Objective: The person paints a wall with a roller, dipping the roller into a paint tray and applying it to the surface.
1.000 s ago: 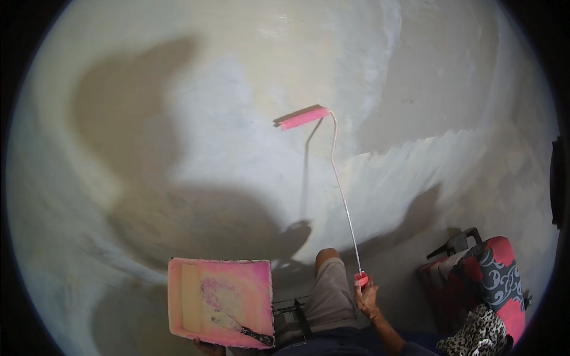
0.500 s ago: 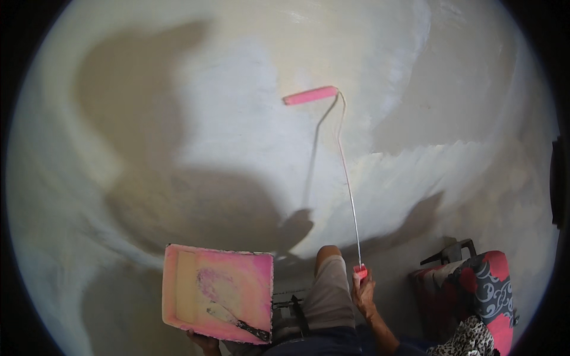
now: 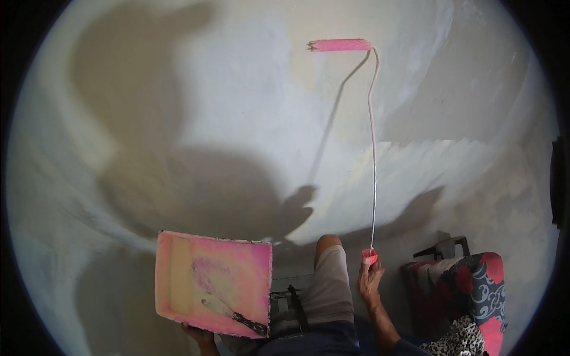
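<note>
My right hand (image 3: 371,277) is wrapped round the red handle of a long-framed paint roller (image 3: 341,45). The roller's pink sleeve lies nearly level against the upper wall, joined to the handle by a thin bent metal rod. At the lower left my left hand (image 3: 199,334) grips the bottom edge of a paint tray (image 3: 172,279); most of its fingers are hidden beneath. The tray is stained pink, with pale cream paint inside. A dark-handled scraper (image 3: 249,323) lies in it, its blade smeared with paint.
Ahead stands a wall (image 3: 237,101) in patchy white, cream and grey, with my shadow cast across it. At the lower right is a red, black and grey patterned cushioned seat (image 3: 490,291), with a spotted cloth (image 3: 460,338) on it. A dark bracket-like object (image 3: 445,246) stands behind it.
The roller has moved up the wall and a little right, turning from tilted to nearly level. My right hand has risen slightly with it. The tray sits slightly higher and further left in view.
</note>
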A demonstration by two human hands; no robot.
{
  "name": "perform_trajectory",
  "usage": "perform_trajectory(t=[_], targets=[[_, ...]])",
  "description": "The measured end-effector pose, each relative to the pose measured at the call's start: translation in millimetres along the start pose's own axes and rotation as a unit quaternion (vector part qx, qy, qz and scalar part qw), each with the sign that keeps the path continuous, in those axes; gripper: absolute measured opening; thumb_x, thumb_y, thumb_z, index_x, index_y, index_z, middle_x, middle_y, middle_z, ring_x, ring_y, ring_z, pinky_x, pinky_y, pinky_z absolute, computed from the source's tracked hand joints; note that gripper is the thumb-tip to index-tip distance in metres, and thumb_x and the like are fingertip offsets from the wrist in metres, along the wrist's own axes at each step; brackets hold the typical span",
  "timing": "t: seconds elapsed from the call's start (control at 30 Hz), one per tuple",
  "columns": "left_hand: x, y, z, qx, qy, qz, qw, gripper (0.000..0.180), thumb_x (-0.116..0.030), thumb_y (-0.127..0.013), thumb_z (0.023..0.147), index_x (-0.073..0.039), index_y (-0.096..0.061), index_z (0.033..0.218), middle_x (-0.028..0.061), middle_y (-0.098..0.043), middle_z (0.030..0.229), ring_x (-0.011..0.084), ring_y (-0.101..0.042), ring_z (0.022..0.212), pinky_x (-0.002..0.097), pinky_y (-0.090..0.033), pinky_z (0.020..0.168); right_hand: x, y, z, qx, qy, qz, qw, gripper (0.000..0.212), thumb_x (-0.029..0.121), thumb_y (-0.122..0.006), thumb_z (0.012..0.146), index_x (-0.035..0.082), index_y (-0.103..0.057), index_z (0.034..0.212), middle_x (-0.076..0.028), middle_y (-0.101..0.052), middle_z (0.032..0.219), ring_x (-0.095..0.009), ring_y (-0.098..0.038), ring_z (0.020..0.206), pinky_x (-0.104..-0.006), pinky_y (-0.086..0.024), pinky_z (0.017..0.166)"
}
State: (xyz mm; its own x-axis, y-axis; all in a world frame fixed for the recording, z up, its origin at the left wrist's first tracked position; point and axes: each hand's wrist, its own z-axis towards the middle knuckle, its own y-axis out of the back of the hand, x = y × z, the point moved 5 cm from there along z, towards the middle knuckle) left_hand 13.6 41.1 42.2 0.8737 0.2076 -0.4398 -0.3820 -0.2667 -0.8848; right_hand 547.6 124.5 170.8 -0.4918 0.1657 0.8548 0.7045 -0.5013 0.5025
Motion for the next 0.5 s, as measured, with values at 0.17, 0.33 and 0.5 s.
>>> perform_trajectory(t=[0.17, 0.33, 0.5], targets=[[-4, -10, -1, -0.013, -0.022, 0.040, 0.999, 0.064, -0.039, -0.057, 0.068, -0.009, -0.043, 0.124, 0.0067, -0.048, 0.124, 0.0242, -0.046, 0.112, 0.0420, -0.039, 0.095, -2, 3, -4, -0.013, 0.067, -0.058, 0.996, 0.053, 0.046, -0.046, 0.090, -0.005, -0.049, 0.102, -0.016, -0.054, 0.067, -0.022, -0.054, 0.060, -0.0357, -0.043, 0.056], [-1, 1, -1, -0.051, -0.007, -0.009, 0.999, 0.065, -0.038, -0.058, 0.068, -0.010, -0.043, 0.124, 0.0071, -0.049, 0.123, 0.0257, -0.047, 0.111, 0.0434, -0.039, 0.096, 6, 5, 0, -0.026, 0.007, -0.047, 0.999, 0.052, 0.047, -0.046, 0.089, -0.005, -0.049, 0.100, -0.014, -0.053, 0.063, -0.023, -0.052, 0.055, -0.0362, -0.041, 0.053], [-2, -19, -3, -0.050, -0.029, 0.018, 0.998, 0.066, -0.036, -0.058, 0.067, -0.010, -0.043, 0.125, 0.0072, -0.050, 0.121, 0.0274, -0.048, 0.110, 0.0443, -0.039, 0.096, 24, 2, 17, -0.046, 0.047, -0.068, 0.995, 0.055, 0.047, -0.046, 0.089, -0.006, -0.047, 0.102, -0.015, -0.053, 0.064, -0.026, -0.055, 0.056, -0.0373, -0.042, 0.053]])
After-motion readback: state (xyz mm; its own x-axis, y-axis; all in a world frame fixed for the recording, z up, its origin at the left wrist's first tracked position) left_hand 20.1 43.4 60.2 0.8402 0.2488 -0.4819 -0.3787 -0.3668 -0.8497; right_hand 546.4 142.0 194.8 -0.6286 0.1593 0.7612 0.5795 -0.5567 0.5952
